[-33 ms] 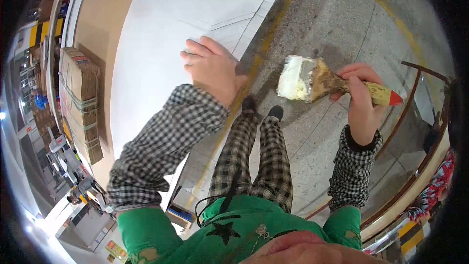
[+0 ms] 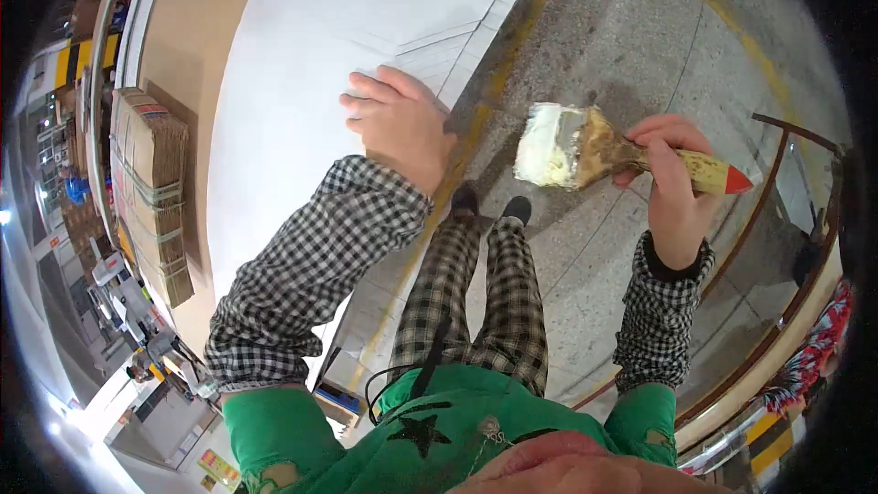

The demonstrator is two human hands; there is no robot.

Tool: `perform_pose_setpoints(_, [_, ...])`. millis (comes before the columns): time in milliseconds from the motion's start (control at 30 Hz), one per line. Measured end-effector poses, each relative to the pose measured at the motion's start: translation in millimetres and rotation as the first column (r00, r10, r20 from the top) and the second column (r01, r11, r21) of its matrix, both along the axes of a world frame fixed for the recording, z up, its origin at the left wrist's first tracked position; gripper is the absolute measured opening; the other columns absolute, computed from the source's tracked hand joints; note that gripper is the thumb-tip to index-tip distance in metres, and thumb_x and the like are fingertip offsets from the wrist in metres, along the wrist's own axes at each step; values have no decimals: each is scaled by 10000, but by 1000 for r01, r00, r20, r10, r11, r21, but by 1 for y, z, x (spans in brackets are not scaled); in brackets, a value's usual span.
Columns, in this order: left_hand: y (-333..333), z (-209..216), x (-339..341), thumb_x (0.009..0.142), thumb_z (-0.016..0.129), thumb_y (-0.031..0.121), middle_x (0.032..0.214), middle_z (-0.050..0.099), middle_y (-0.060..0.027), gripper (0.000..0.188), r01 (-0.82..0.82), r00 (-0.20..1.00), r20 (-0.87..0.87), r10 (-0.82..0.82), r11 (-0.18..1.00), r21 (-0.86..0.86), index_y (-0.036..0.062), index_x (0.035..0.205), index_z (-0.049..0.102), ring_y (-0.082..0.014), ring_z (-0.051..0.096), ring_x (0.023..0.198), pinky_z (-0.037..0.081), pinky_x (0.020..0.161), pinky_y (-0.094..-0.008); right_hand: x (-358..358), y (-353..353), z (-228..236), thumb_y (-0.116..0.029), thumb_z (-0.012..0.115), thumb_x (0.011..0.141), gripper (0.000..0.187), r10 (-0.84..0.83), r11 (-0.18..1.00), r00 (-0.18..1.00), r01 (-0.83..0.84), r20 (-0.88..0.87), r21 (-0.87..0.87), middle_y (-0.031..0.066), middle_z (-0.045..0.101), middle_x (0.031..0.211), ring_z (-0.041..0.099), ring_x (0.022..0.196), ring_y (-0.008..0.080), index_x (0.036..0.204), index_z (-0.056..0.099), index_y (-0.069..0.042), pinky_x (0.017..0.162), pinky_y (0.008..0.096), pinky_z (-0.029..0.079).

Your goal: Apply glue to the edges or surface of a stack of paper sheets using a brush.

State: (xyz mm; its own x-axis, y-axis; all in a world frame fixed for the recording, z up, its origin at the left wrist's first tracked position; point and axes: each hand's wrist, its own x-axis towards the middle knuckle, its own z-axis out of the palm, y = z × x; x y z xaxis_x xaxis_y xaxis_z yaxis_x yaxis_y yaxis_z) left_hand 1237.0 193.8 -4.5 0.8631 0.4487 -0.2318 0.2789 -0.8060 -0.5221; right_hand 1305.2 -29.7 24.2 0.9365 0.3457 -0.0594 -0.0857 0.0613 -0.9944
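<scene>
My left hand (image 2: 401, 123) lies open on a stack of large white sheets (image 2: 302, 64), close to their right edge, with the fingers spread. Near that edge the sheets fan out into thin layers. Over the floor to the right, my right hand (image 2: 675, 160) grips a wide paintbrush (image 2: 611, 148) by its yellow handle with a red tip. The brush points left, and its bristles are thickly coated with a white, paste-like substance. A gap separates the bristles from the sheets.
A strapped bundle of flat brown cardboard (image 2: 151, 192) sits at the left on a tan table surface (image 2: 187, 27). A speckled grey floor (image 2: 631, 27) with yellow lines runs along the right. At the far right stands a brown metal frame (image 2: 764, 192).
The brush and my right hand have shifted very slightly to the left. My left hand stays almost where it was on the sheets.
</scene>
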Motion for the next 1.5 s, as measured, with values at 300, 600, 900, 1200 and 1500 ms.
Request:
perform_pose_setpoints(300, [5,1,14,712,686,216,992,467,-392,673,-143,979,82,189,910,-390,-191,1114,330,-434,583,807,518,691,-394,7,16,-4,-44,503,852,111,-128,983,991,122,34,138,110,569,914,565,671,145,822,557,48,539,272,497])
perform_pose_setpoints(600, [61,50,6,709,535,61,734,579,-280,203,83,996,41,-78,655,-751,-100,829,504,-401,591,735,495,675,-428,19,68,1,-64,523,860,116,-213,975,969,203,121,95,100,579,850,586,634,144,866,557,46,556,267,501])
perform_pose_setpoints(900, [62,52,13,686,521,42,705,580,-268,161,93,996,70,-62,616,-782,-93,774,520,-397,585,701,484,665,-441,24,73,-6,-43,529,848,64,-120,993,986,122,112,-10,64,575,798,583,650,128,864,554,13,553,251,502])
perform_pose_setpoints(1200, [60,50,12,660,514,24,674,572,-263,152,138,990,122,-67,584,-800,-94,756,514,-398,580,696,482,645,-433,30,80,-3,-43,551,839,52,-189,979,978,195,94,-60,66,573,828,577,660,114,852,556,7,560,242,498])
perform_pose_setpoints(1500, [60,55,13,680,537,59,714,550,-274,171,56,998,59,-14,567,-822,-79,767,488,-432,541,729,439,672,-473,25,83,-1,-7,543,823,24,-124,980,987,137,98,-142,75,593,816,567,678,110,825,565,3,584,230,469])
